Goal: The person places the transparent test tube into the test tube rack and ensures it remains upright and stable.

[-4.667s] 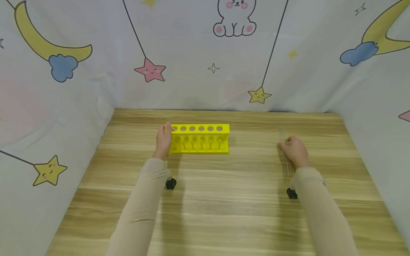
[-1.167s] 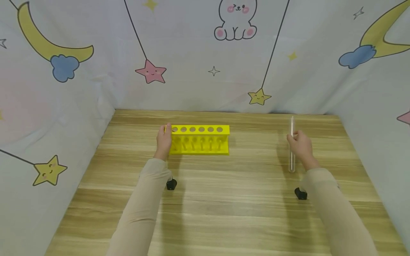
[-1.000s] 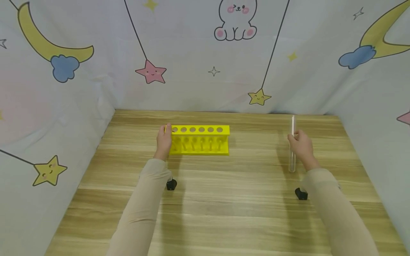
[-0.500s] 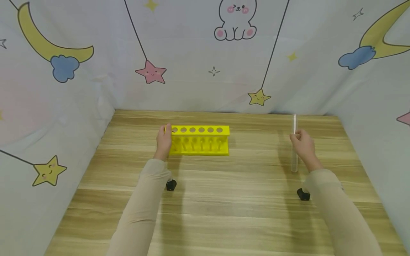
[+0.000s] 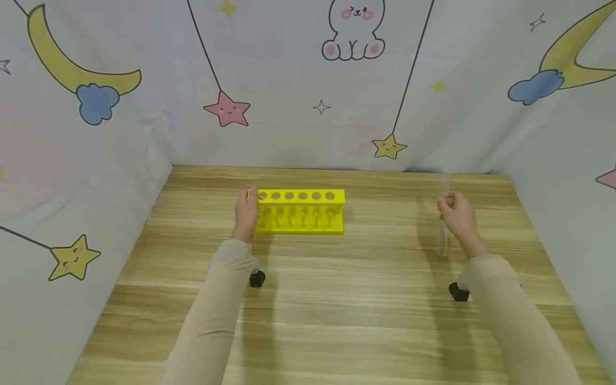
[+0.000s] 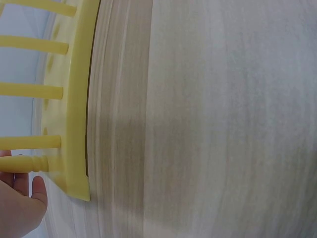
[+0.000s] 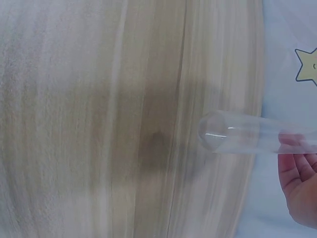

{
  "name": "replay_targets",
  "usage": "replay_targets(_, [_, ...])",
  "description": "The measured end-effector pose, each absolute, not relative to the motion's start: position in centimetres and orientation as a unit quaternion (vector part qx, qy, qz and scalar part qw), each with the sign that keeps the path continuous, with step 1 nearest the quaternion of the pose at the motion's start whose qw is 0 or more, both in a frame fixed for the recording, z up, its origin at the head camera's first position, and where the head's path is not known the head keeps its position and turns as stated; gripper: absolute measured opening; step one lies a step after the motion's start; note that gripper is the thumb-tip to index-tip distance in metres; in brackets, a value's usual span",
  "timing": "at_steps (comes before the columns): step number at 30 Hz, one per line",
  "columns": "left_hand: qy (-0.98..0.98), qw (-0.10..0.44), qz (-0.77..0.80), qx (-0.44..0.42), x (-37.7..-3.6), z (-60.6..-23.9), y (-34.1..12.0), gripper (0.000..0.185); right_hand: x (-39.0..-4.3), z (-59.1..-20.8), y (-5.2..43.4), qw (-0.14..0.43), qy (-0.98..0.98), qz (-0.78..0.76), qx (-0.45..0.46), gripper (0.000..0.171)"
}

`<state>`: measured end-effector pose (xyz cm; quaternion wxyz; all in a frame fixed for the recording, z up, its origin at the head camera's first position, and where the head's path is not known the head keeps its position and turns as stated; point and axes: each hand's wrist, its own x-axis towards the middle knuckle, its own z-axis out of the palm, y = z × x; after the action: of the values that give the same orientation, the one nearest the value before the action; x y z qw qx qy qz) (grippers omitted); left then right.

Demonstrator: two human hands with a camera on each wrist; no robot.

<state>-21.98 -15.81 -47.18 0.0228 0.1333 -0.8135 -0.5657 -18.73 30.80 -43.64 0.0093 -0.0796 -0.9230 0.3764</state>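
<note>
A yellow test tube rack (image 5: 308, 228) with a row of several round holes and matching pegs stands toward the back of the table, left of centre. My left hand (image 5: 246, 214) grips its left end; in the left wrist view, fingers curl round the end of the rack (image 6: 74, 124). Off to the right, my right hand (image 5: 459, 216) pinches a clear test tube (image 5: 442, 243) between thumb and fingers. The tube is upright, and its rounded bottom points down, above the table in the right wrist view. Its upper part fades against the pale backdrop.
The wood-grain table (image 5: 346, 299) runs back to a white cloth backdrop (image 5: 289, 64) printed with moons, stars and a bear. Cloth also closes off the left and right sides. A black wrist-camera piece (image 5: 257, 278) hangs under each sleeve.
The test tube, slanted low over the table in the oldest frame, now stands upright in my right hand, which has moved slightly right and up. My left hand and the rack stay put.
</note>
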Motion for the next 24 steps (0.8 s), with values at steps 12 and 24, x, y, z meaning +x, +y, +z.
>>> replay_targets(12, [-0.813, 0.019, -0.566, 0.136, -22.0, -47.1, -15.9, 0.054, -18.7, -42.7, 30.6, 0.018, -0.906, 0.417, -0.076, 0.044])
replay_targets(24, [-0.815, 0.013, -0.563, 0.139, -21.9, -47.0, -15.9, 0.055, -18.5, -42.4, 30.3, 0.053, -0.89, 0.448, -0.068, 0.039])
